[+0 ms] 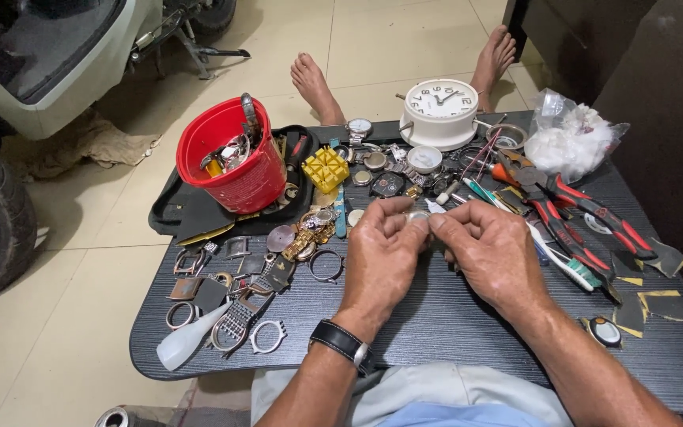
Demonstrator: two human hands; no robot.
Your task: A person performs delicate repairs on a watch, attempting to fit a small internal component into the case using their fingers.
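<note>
1. At frame centre, the left hand [379, 251] and right hand [490, 251] pinch a small round metal watch part [418, 215] between their fingertips.
2. A red bucket [231, 158] sits upper left; a white clock [439, 111] sits at upper centre.

Cream tiled floor [405, 39], dark cabinet [594, 39], perhaps a scooter [49, 55].

Both hands meet over the middle of the dark table [452, 316]. Left hand [379, 257] and right hand [490, 251] pinch a small round silver watch part [418, 215] between fingertips. Black wristwatch [343, 343] on the left wrist. Red bucket [227, 154] of metal parts near the far left corner, yellow block [326, 168] just beside it. White clock [439, 111] at the far edge. Red-handled pliers [594, 217] toward the right edge. Loose watch cases and rings along the left edge.
</note>
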